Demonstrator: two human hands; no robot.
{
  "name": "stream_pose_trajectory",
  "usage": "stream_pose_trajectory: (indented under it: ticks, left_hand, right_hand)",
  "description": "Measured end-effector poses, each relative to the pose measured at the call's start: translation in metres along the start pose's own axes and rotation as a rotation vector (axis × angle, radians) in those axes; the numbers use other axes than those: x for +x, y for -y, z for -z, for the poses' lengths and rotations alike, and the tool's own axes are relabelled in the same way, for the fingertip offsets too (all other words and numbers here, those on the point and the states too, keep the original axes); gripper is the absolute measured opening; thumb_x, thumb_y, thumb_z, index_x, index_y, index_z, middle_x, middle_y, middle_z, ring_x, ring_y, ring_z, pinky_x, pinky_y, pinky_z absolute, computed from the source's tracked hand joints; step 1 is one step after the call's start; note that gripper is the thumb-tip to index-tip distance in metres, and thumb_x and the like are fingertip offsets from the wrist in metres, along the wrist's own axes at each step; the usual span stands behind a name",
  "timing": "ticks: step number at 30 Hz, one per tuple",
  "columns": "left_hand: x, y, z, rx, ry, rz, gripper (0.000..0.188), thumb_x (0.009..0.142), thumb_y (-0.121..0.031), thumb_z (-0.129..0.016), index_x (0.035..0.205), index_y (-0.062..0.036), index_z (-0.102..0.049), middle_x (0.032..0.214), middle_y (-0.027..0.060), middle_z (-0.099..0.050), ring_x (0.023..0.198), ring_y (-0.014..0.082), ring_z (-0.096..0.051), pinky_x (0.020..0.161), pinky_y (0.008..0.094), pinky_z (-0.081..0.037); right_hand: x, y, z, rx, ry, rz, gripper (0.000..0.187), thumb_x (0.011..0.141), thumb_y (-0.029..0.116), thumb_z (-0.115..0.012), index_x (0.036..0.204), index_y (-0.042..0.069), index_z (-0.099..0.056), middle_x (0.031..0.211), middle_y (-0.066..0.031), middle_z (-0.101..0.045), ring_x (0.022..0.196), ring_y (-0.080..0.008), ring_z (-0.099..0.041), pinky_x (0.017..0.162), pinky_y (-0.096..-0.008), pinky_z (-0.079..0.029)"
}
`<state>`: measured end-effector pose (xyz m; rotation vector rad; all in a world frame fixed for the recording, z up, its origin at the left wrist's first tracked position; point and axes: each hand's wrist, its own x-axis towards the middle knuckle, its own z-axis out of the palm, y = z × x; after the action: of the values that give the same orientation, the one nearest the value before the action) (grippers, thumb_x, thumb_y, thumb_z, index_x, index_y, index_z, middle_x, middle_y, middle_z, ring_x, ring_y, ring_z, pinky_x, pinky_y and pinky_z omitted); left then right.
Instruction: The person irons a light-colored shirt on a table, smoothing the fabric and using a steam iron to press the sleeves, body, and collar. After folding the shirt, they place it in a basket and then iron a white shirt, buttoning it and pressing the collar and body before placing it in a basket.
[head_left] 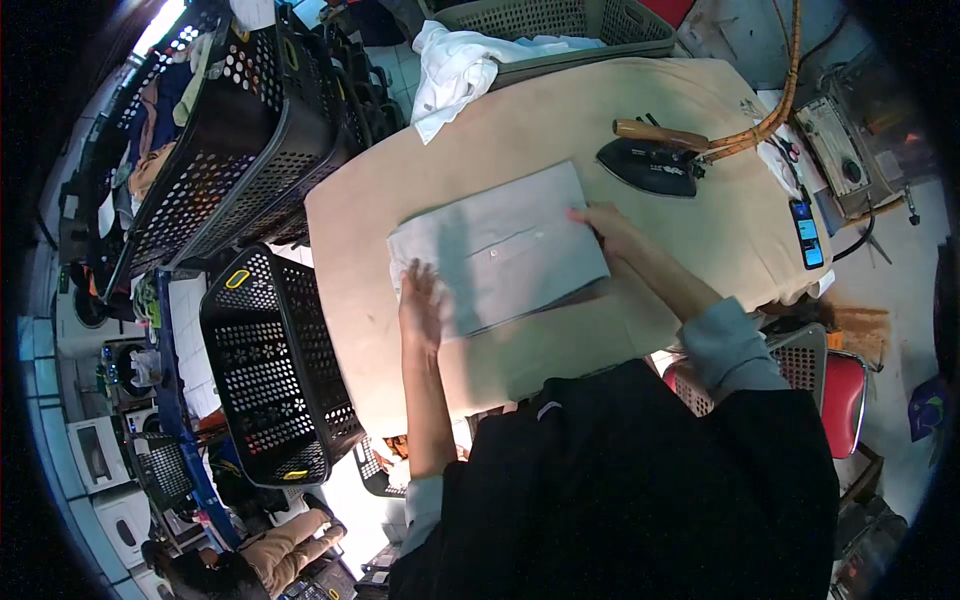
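Note:
A folded light-grey garment (510,250) with a small button and a slit-like seam lies on the padded, beige-covered table (350,270) in front of me. At its lower left edge is my left hand (421,308), the fingers spread and slightly blurred; whether they press on the cloth I cannot tell. My right hand (607,230) pinches the garment's right edge, one digit on top and the others partly hidden. Beyond that hand, a black iron (650,168) with a wooden handle rests on the table, its wrapped cord rising to the upper right.
A grey-green basket (610,45) with white cloth (455,75) hanging out stands at the far edge. Black perforated baskets (265,380) crowd the left side. A phone (806,235) and scissors (785,150) lie at the right edge. Another person (270,560) is at lower left.

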<state>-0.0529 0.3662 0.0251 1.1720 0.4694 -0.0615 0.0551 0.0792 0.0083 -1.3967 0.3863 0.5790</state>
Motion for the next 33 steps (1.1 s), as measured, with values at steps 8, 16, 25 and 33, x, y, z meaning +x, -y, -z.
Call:
stream_pose_trajectory:
  ticks: [8,16,25,33]
  left_hand:
    - [0.019,-0.023,-0.013,-1.076,0.116,0.683,0.059,0.09,-0.046,-0.025,0.133,-0.0066,-0.018,0.136,0.0175,-0.022,0.126,0.0285,-0.021,0.101,0.0474,-0.025]
    - [0.109,-0.007,-0.011,-0.729,0.343,-0.013,0.061,0.086,-0.05,-0.034,0.122,-0.0008,-0.032,0.122,0.0175,-0.038,0.114,0.0285,-0.037,0.095,0.0458,-0.033]
    - [0.142,0.031,0.014,0.601,-0.533,-0.108,0.041,0.077,-0.032,-0.057,0.104,-0.0029,-0.05,0.09,0.0114,-0.061,0.082,0.0254,-0.058,0.071,0.0363,-0.046]
    - [0.154,0.032,0.012,0.899,-0.681,-0.317,0.021,0.072,-0.018,-0.06,0.089,-0.0078,-0.057,0.087,0.0123,-0.061,0.079,0.0268,-0.059,0.067,0.0367,-0.046]
  right_hand:
    - [-0.143,0.096,-0.083,-0.815,0.56,0.992,0.017,0.072,0.013,-0.062,0.087,0.006,-0.058,0.078,-0.005,-0.054,0.068,-0.0182,-0.054,0.058,-0.0324,-0.042]
    - [-0.152,0.071,-0.037,-1.488,0.344,1.482,0.022,0.066,0.012,-0.062,0.087,0.011,-0.057,0.078,-0.0031,-0.049,0.072,-0.0197,-0.048,0.066,-0.0337,-0.037]
    - [-0.053,-0.028,0.068,-1.476,-0.143,0.902,0.043,0.08,0.022,-0.052,0.119,0.007,-0.043,0.122,-0.016,-0.043,0.114,-0.0344,-0.038,0.094,-0.0456,-0.03]
    - [-0.022,-0.062,0.072,-1.589,-0.155,0.698,0.061,0.083,0.041,-0.046,0.132,0.009,-0.027,0.14,-0.0165,-0.017,0.128,-0.0329,-0.018,0.101,-0.0529,-0.016]
